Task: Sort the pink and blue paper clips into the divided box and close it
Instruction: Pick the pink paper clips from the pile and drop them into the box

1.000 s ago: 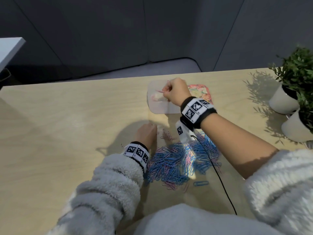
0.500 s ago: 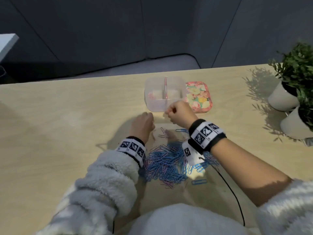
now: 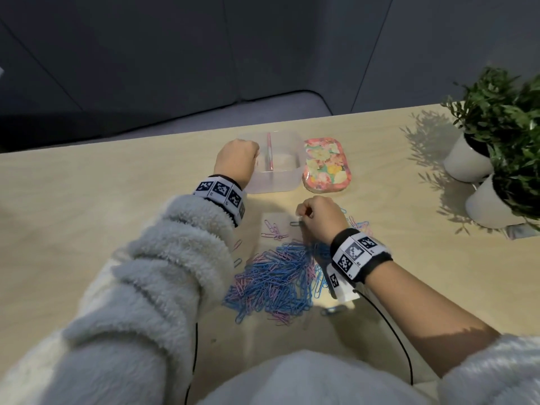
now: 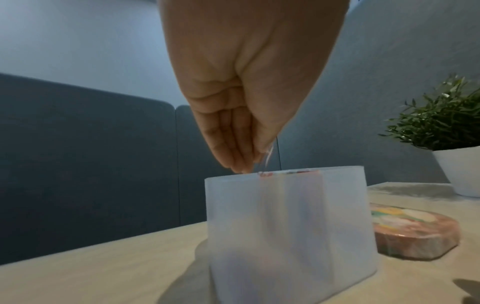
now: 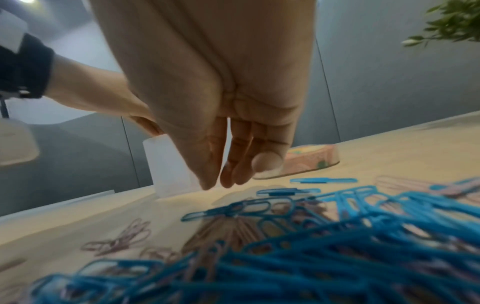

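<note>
Left hand pinching a clip over the box, right hand hanging loose over the pile

The left hand is hovering above the left compartment of the divided box, fingertips bunched together and pinching a pale paper clip just over the rim. The right hand is hanging just above the table at the far edge of the clip pile, fingers extended, narrowly parted, holding nothing. The floral lid is lying just right of the box.
</note>
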Tool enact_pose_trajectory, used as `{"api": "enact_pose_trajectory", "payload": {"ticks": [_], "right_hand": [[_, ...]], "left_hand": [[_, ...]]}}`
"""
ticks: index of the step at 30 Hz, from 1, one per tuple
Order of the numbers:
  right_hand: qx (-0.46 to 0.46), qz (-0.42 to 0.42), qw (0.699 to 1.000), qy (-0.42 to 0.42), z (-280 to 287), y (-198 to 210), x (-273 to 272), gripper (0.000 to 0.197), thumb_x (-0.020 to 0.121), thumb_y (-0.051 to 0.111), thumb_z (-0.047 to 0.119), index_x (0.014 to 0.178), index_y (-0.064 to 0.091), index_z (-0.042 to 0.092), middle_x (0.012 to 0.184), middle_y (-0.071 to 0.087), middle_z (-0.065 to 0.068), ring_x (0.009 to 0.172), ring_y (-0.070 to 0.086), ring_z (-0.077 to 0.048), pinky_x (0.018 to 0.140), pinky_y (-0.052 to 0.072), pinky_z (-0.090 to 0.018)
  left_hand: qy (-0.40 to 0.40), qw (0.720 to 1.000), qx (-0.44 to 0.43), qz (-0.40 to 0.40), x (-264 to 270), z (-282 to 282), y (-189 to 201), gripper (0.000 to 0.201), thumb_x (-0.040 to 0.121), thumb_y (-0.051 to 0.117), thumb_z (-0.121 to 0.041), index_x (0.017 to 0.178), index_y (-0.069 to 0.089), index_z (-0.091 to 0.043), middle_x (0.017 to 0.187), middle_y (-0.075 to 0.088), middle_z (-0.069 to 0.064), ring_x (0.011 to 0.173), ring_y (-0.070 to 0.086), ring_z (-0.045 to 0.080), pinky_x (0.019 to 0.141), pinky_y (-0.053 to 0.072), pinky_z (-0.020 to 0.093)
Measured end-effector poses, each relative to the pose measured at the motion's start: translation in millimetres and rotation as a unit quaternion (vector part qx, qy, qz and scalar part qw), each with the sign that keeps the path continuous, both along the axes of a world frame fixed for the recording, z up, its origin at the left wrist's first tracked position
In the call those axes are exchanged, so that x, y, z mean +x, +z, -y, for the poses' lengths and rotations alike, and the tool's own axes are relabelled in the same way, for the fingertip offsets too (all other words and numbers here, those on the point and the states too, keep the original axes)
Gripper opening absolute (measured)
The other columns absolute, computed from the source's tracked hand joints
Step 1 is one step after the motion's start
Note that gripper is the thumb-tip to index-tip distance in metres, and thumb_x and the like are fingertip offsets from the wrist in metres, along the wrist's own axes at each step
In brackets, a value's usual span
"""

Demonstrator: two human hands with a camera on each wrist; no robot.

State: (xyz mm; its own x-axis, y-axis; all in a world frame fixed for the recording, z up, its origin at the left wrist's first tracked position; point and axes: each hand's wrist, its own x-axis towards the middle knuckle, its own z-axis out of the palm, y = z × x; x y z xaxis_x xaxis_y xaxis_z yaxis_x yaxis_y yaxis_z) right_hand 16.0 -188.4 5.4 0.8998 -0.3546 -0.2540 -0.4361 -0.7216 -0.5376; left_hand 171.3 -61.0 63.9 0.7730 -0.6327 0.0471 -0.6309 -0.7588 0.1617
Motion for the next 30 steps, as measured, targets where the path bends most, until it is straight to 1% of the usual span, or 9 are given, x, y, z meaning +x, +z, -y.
{"api": "enact_pose_trajectory", "payload": {"ticks": [4, 7, 9, 13, 16, 19, 23, 26, 30], "right_hand": [[-0.051, -0.035, 0.995, 0.076, -6.1, -3.7, -4.0, 0.01, 0.081, 0.062, 0.011, 0.089, 0.068, 0.012, 0.105, 0.064, -0.01, 0.101, 0.057, -0.029, 0.081, 0.047, -0.035], [-0.067, -0.052, 0.993, 0.079, -6.9, -8.6, -4.5, 0.007, 0.08, 0.059, 0.009, 0.08, 0.066, 0.012, 0.098, 0.066, -0.011, 0.097, 0.059, -0.031, 0.073, 0.046, -0.033], [-0.074, -0.057, 0.994, 0.053, -2.6, -9.7, -4.5, 0.014, 0.08, 0.055, 0.004, 0.079, 0.066, 0.01, 0.095, 0.067, -0.013, 0.094, 0.061, -0.032, 0.07, 0.045, -0.032], [-0.027, 0.006, 0.999, 0.04, -7.9, -5.3, -2.7, 0.014, 0.081, 0.055, 0.006, 0.09, 0.066, 0.007, 0.095, 0.067, -0.011, 0.085, 0.061, -0.027, 0.074, 0.046, -0.031], [0.002, -0.022, 0.996, 0.083, -27.3, -5.9, -0.9, 0.02, 0.078, 0.068, 0.02, 0.089, 0.064, 0.003, 0.093, 0.066, -0.011, 0.073, 0.055, -0.019, 0.069, 0.043, -0.03], [0.009, -0.022, 0.996, 0.086, -40.3, -12.0, 2.4, 0.03, 0.07, 0.075, 0.022, 0.09, 0.062, 0.003, 0.097, 0.061, -0.012, 0.088, 0.055, -0.027, 0.075, 0.042, -0.032], [0.022, 0.007, 0.997, 0.075, -46.8, -12.2, 3.8, 0.017, 0.075, 0.07, 0.013, 0.091, 0.067, 0.006, 0.098, 0.064, -0.011, 0.093, 0.058, -0.028, 0.079, 0.043, -0.031], [0.025, 0.01, 0.997, 0.07, -47.4, -9.5, 1.9, 0.011, 0.079, 0.065, 0.009, 0.089, 0.07, 0.007, 0.097, 0.067, -0.012, 0.092, 0.062, -0.028, 0.079, 0.046, -0.032], [0.023, -0.006, 0.997, 0.075, -48.5, -10.3, 3.1, 0.009, 0.083, 0.06, 0.007, 0.087, 0.067, 0.003, 0.097, 0.068, -0.016, 0.094, 0.061, -0.032, 0.08, 0.047, -0.034]], "left_hand": [[-0.001, 0.995, -0.098, -0.024, -13.8, -11.0, -4.5, 0.033, 0.089, 0.038, -0.001, 0.115, 0.058, -0.004, 0.115, 0.06, 0.017, 0.106, 0.051, 0.034, 0.087, 0.045, 0.042], [0.0, 0.983, -0.182, 0.007, -37.8, -28.9, -10.4, 0.021, 0.089, 0.045, -0.008, 0.1, 0.063, -0.006, 0.099, 0.062, 0.013, 0.093, 0.055, 0.029, 0.077, 0.041, 0.033], [0.021, 0.988, -0.155, -0.01, -56.8, -49.9, -22.0, 0.016, 0.09, 0.048, -0.011, 0.093, 0.063, -0.008, 0.091, 0.062, 0.009, 0.082, 0.058, 0.026, 0.07, 0.041, 0.029], [0.071, 0.984, -0.012, -0.162, -85.0, -89.1, -53.0, 0.017, 0.089, 0.054, -0.018, 0.102, 0.062, -0.011, 0.1, 0.062, 0.005, 0.087, 0.059, 0.022, 0.077, 0.046, 0.03], [0.093, 0.974, -0.013, -0.204, -96.3, -95.1, -65.4, 0.013, 0.087, 0.057, -0.019, 0.095, 0.06, -0.01, 0.098, 0.06, 0.007, 0.087, 0.057, 0.021, 0.076, 0.044, 0.028], [0.099, 0.971, -0.039, -0.216, -101.0, -88.3, -69.9, 0.007, 0.087, 0.057, -0.017, 0.09, 0.06, -0.011, 0.094, 0.057, 0.002, 0.089, 0.057, 0.019, 0.079, 0.046, 0.025], [0.034, 0.971, -0.067, -0.226, -102.5, -67.5, -68.1, 0.011, 0.087, 0.058, -0.016, 0.094, 0.063, -0.009, 0.099, 0.062, 0.004, 0.092, 0.058, 0.019, 0.084, 0.047, 0.024], [-0.006, 0.971, -0.08, -0.224, -96.4, -52.1, -64.8, 0.022, 0.088, 0.057, -0.018, 0.108, 0.06, -0.008, 0.105, 0.064, 0.008, 0.094, 0.06, 0.022, 0.086, 0.05, 0.03], [-0.039, 0.975, -0.024, -0.217, -87.3, -42.4, -62.8, 0.031, 0.089, 0.055, -0.016, 0.119, 0.057, -0.009, 0.114, 0.057, 0.012, 0.102, 0.058, 0.028, 0.09, 0.047, 0.037]]}}
